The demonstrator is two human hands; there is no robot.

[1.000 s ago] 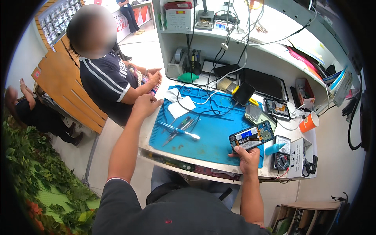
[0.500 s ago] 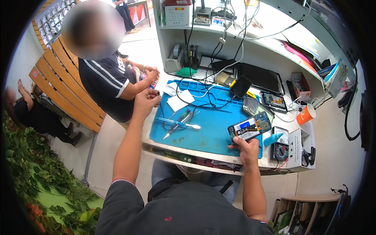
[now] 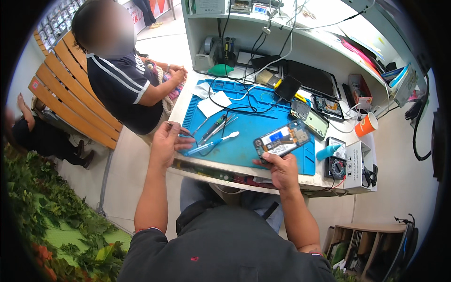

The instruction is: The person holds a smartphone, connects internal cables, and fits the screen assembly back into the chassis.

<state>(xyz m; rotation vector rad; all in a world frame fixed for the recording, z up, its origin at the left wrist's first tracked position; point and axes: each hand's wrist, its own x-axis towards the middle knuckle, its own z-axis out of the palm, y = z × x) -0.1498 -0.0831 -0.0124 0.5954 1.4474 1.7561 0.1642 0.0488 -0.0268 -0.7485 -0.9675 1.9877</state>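
The right hand (image 3: 283,170) pinches the opened smartphone (image 3: 282,139), shifted left over the blue repair mat (image 3: 230,155); the left hand (image 3: 167,143) has dropped beside the turned toothbrush (image 3: 211,145), its grip too blurred to tell. A person (image 3: 117,91) is beside the workbench (image 3: 182,104).

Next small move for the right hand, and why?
I'd probably have the right hand lower the opened phone flat onto the blue mat. Its inside is exposed, only that hand grips it, by its near end, and the left hand is well away, by the mat's left edge.
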